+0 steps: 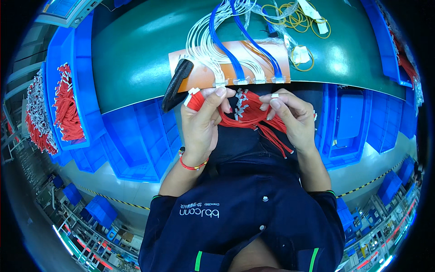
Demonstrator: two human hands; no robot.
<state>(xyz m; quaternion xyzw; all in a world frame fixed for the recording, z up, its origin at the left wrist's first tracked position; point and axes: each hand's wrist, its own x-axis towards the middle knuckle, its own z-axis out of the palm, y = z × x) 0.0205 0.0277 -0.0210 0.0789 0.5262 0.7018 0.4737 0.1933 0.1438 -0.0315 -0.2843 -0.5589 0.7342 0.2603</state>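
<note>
My left hand (201,120) is closed round a bundle of red cables (195,100) with white connectors on their ends. Its thumb and fingertips pinch near the front edge of the board, where the small part between them is hidden. My right hand (295,119) pinches a red cable, and its white connector (274,95) shows above the fingertips. More red cables (244,121) with white ends hang between both hands over my lap. Just beyond lies an orange-brown board (206,72), with white cables (199,41) and blue cables (226,51) ending in connectors along its near edge.
A black padded piece (177,84) sits at the board's left end on the green table (136,54). Yellow rubber bands (294,18) and clear plastic lie at the back right. Blue bins (72,90) with red cables stand left; other blue bins (346,122) stand right, below the table edge.
</note>
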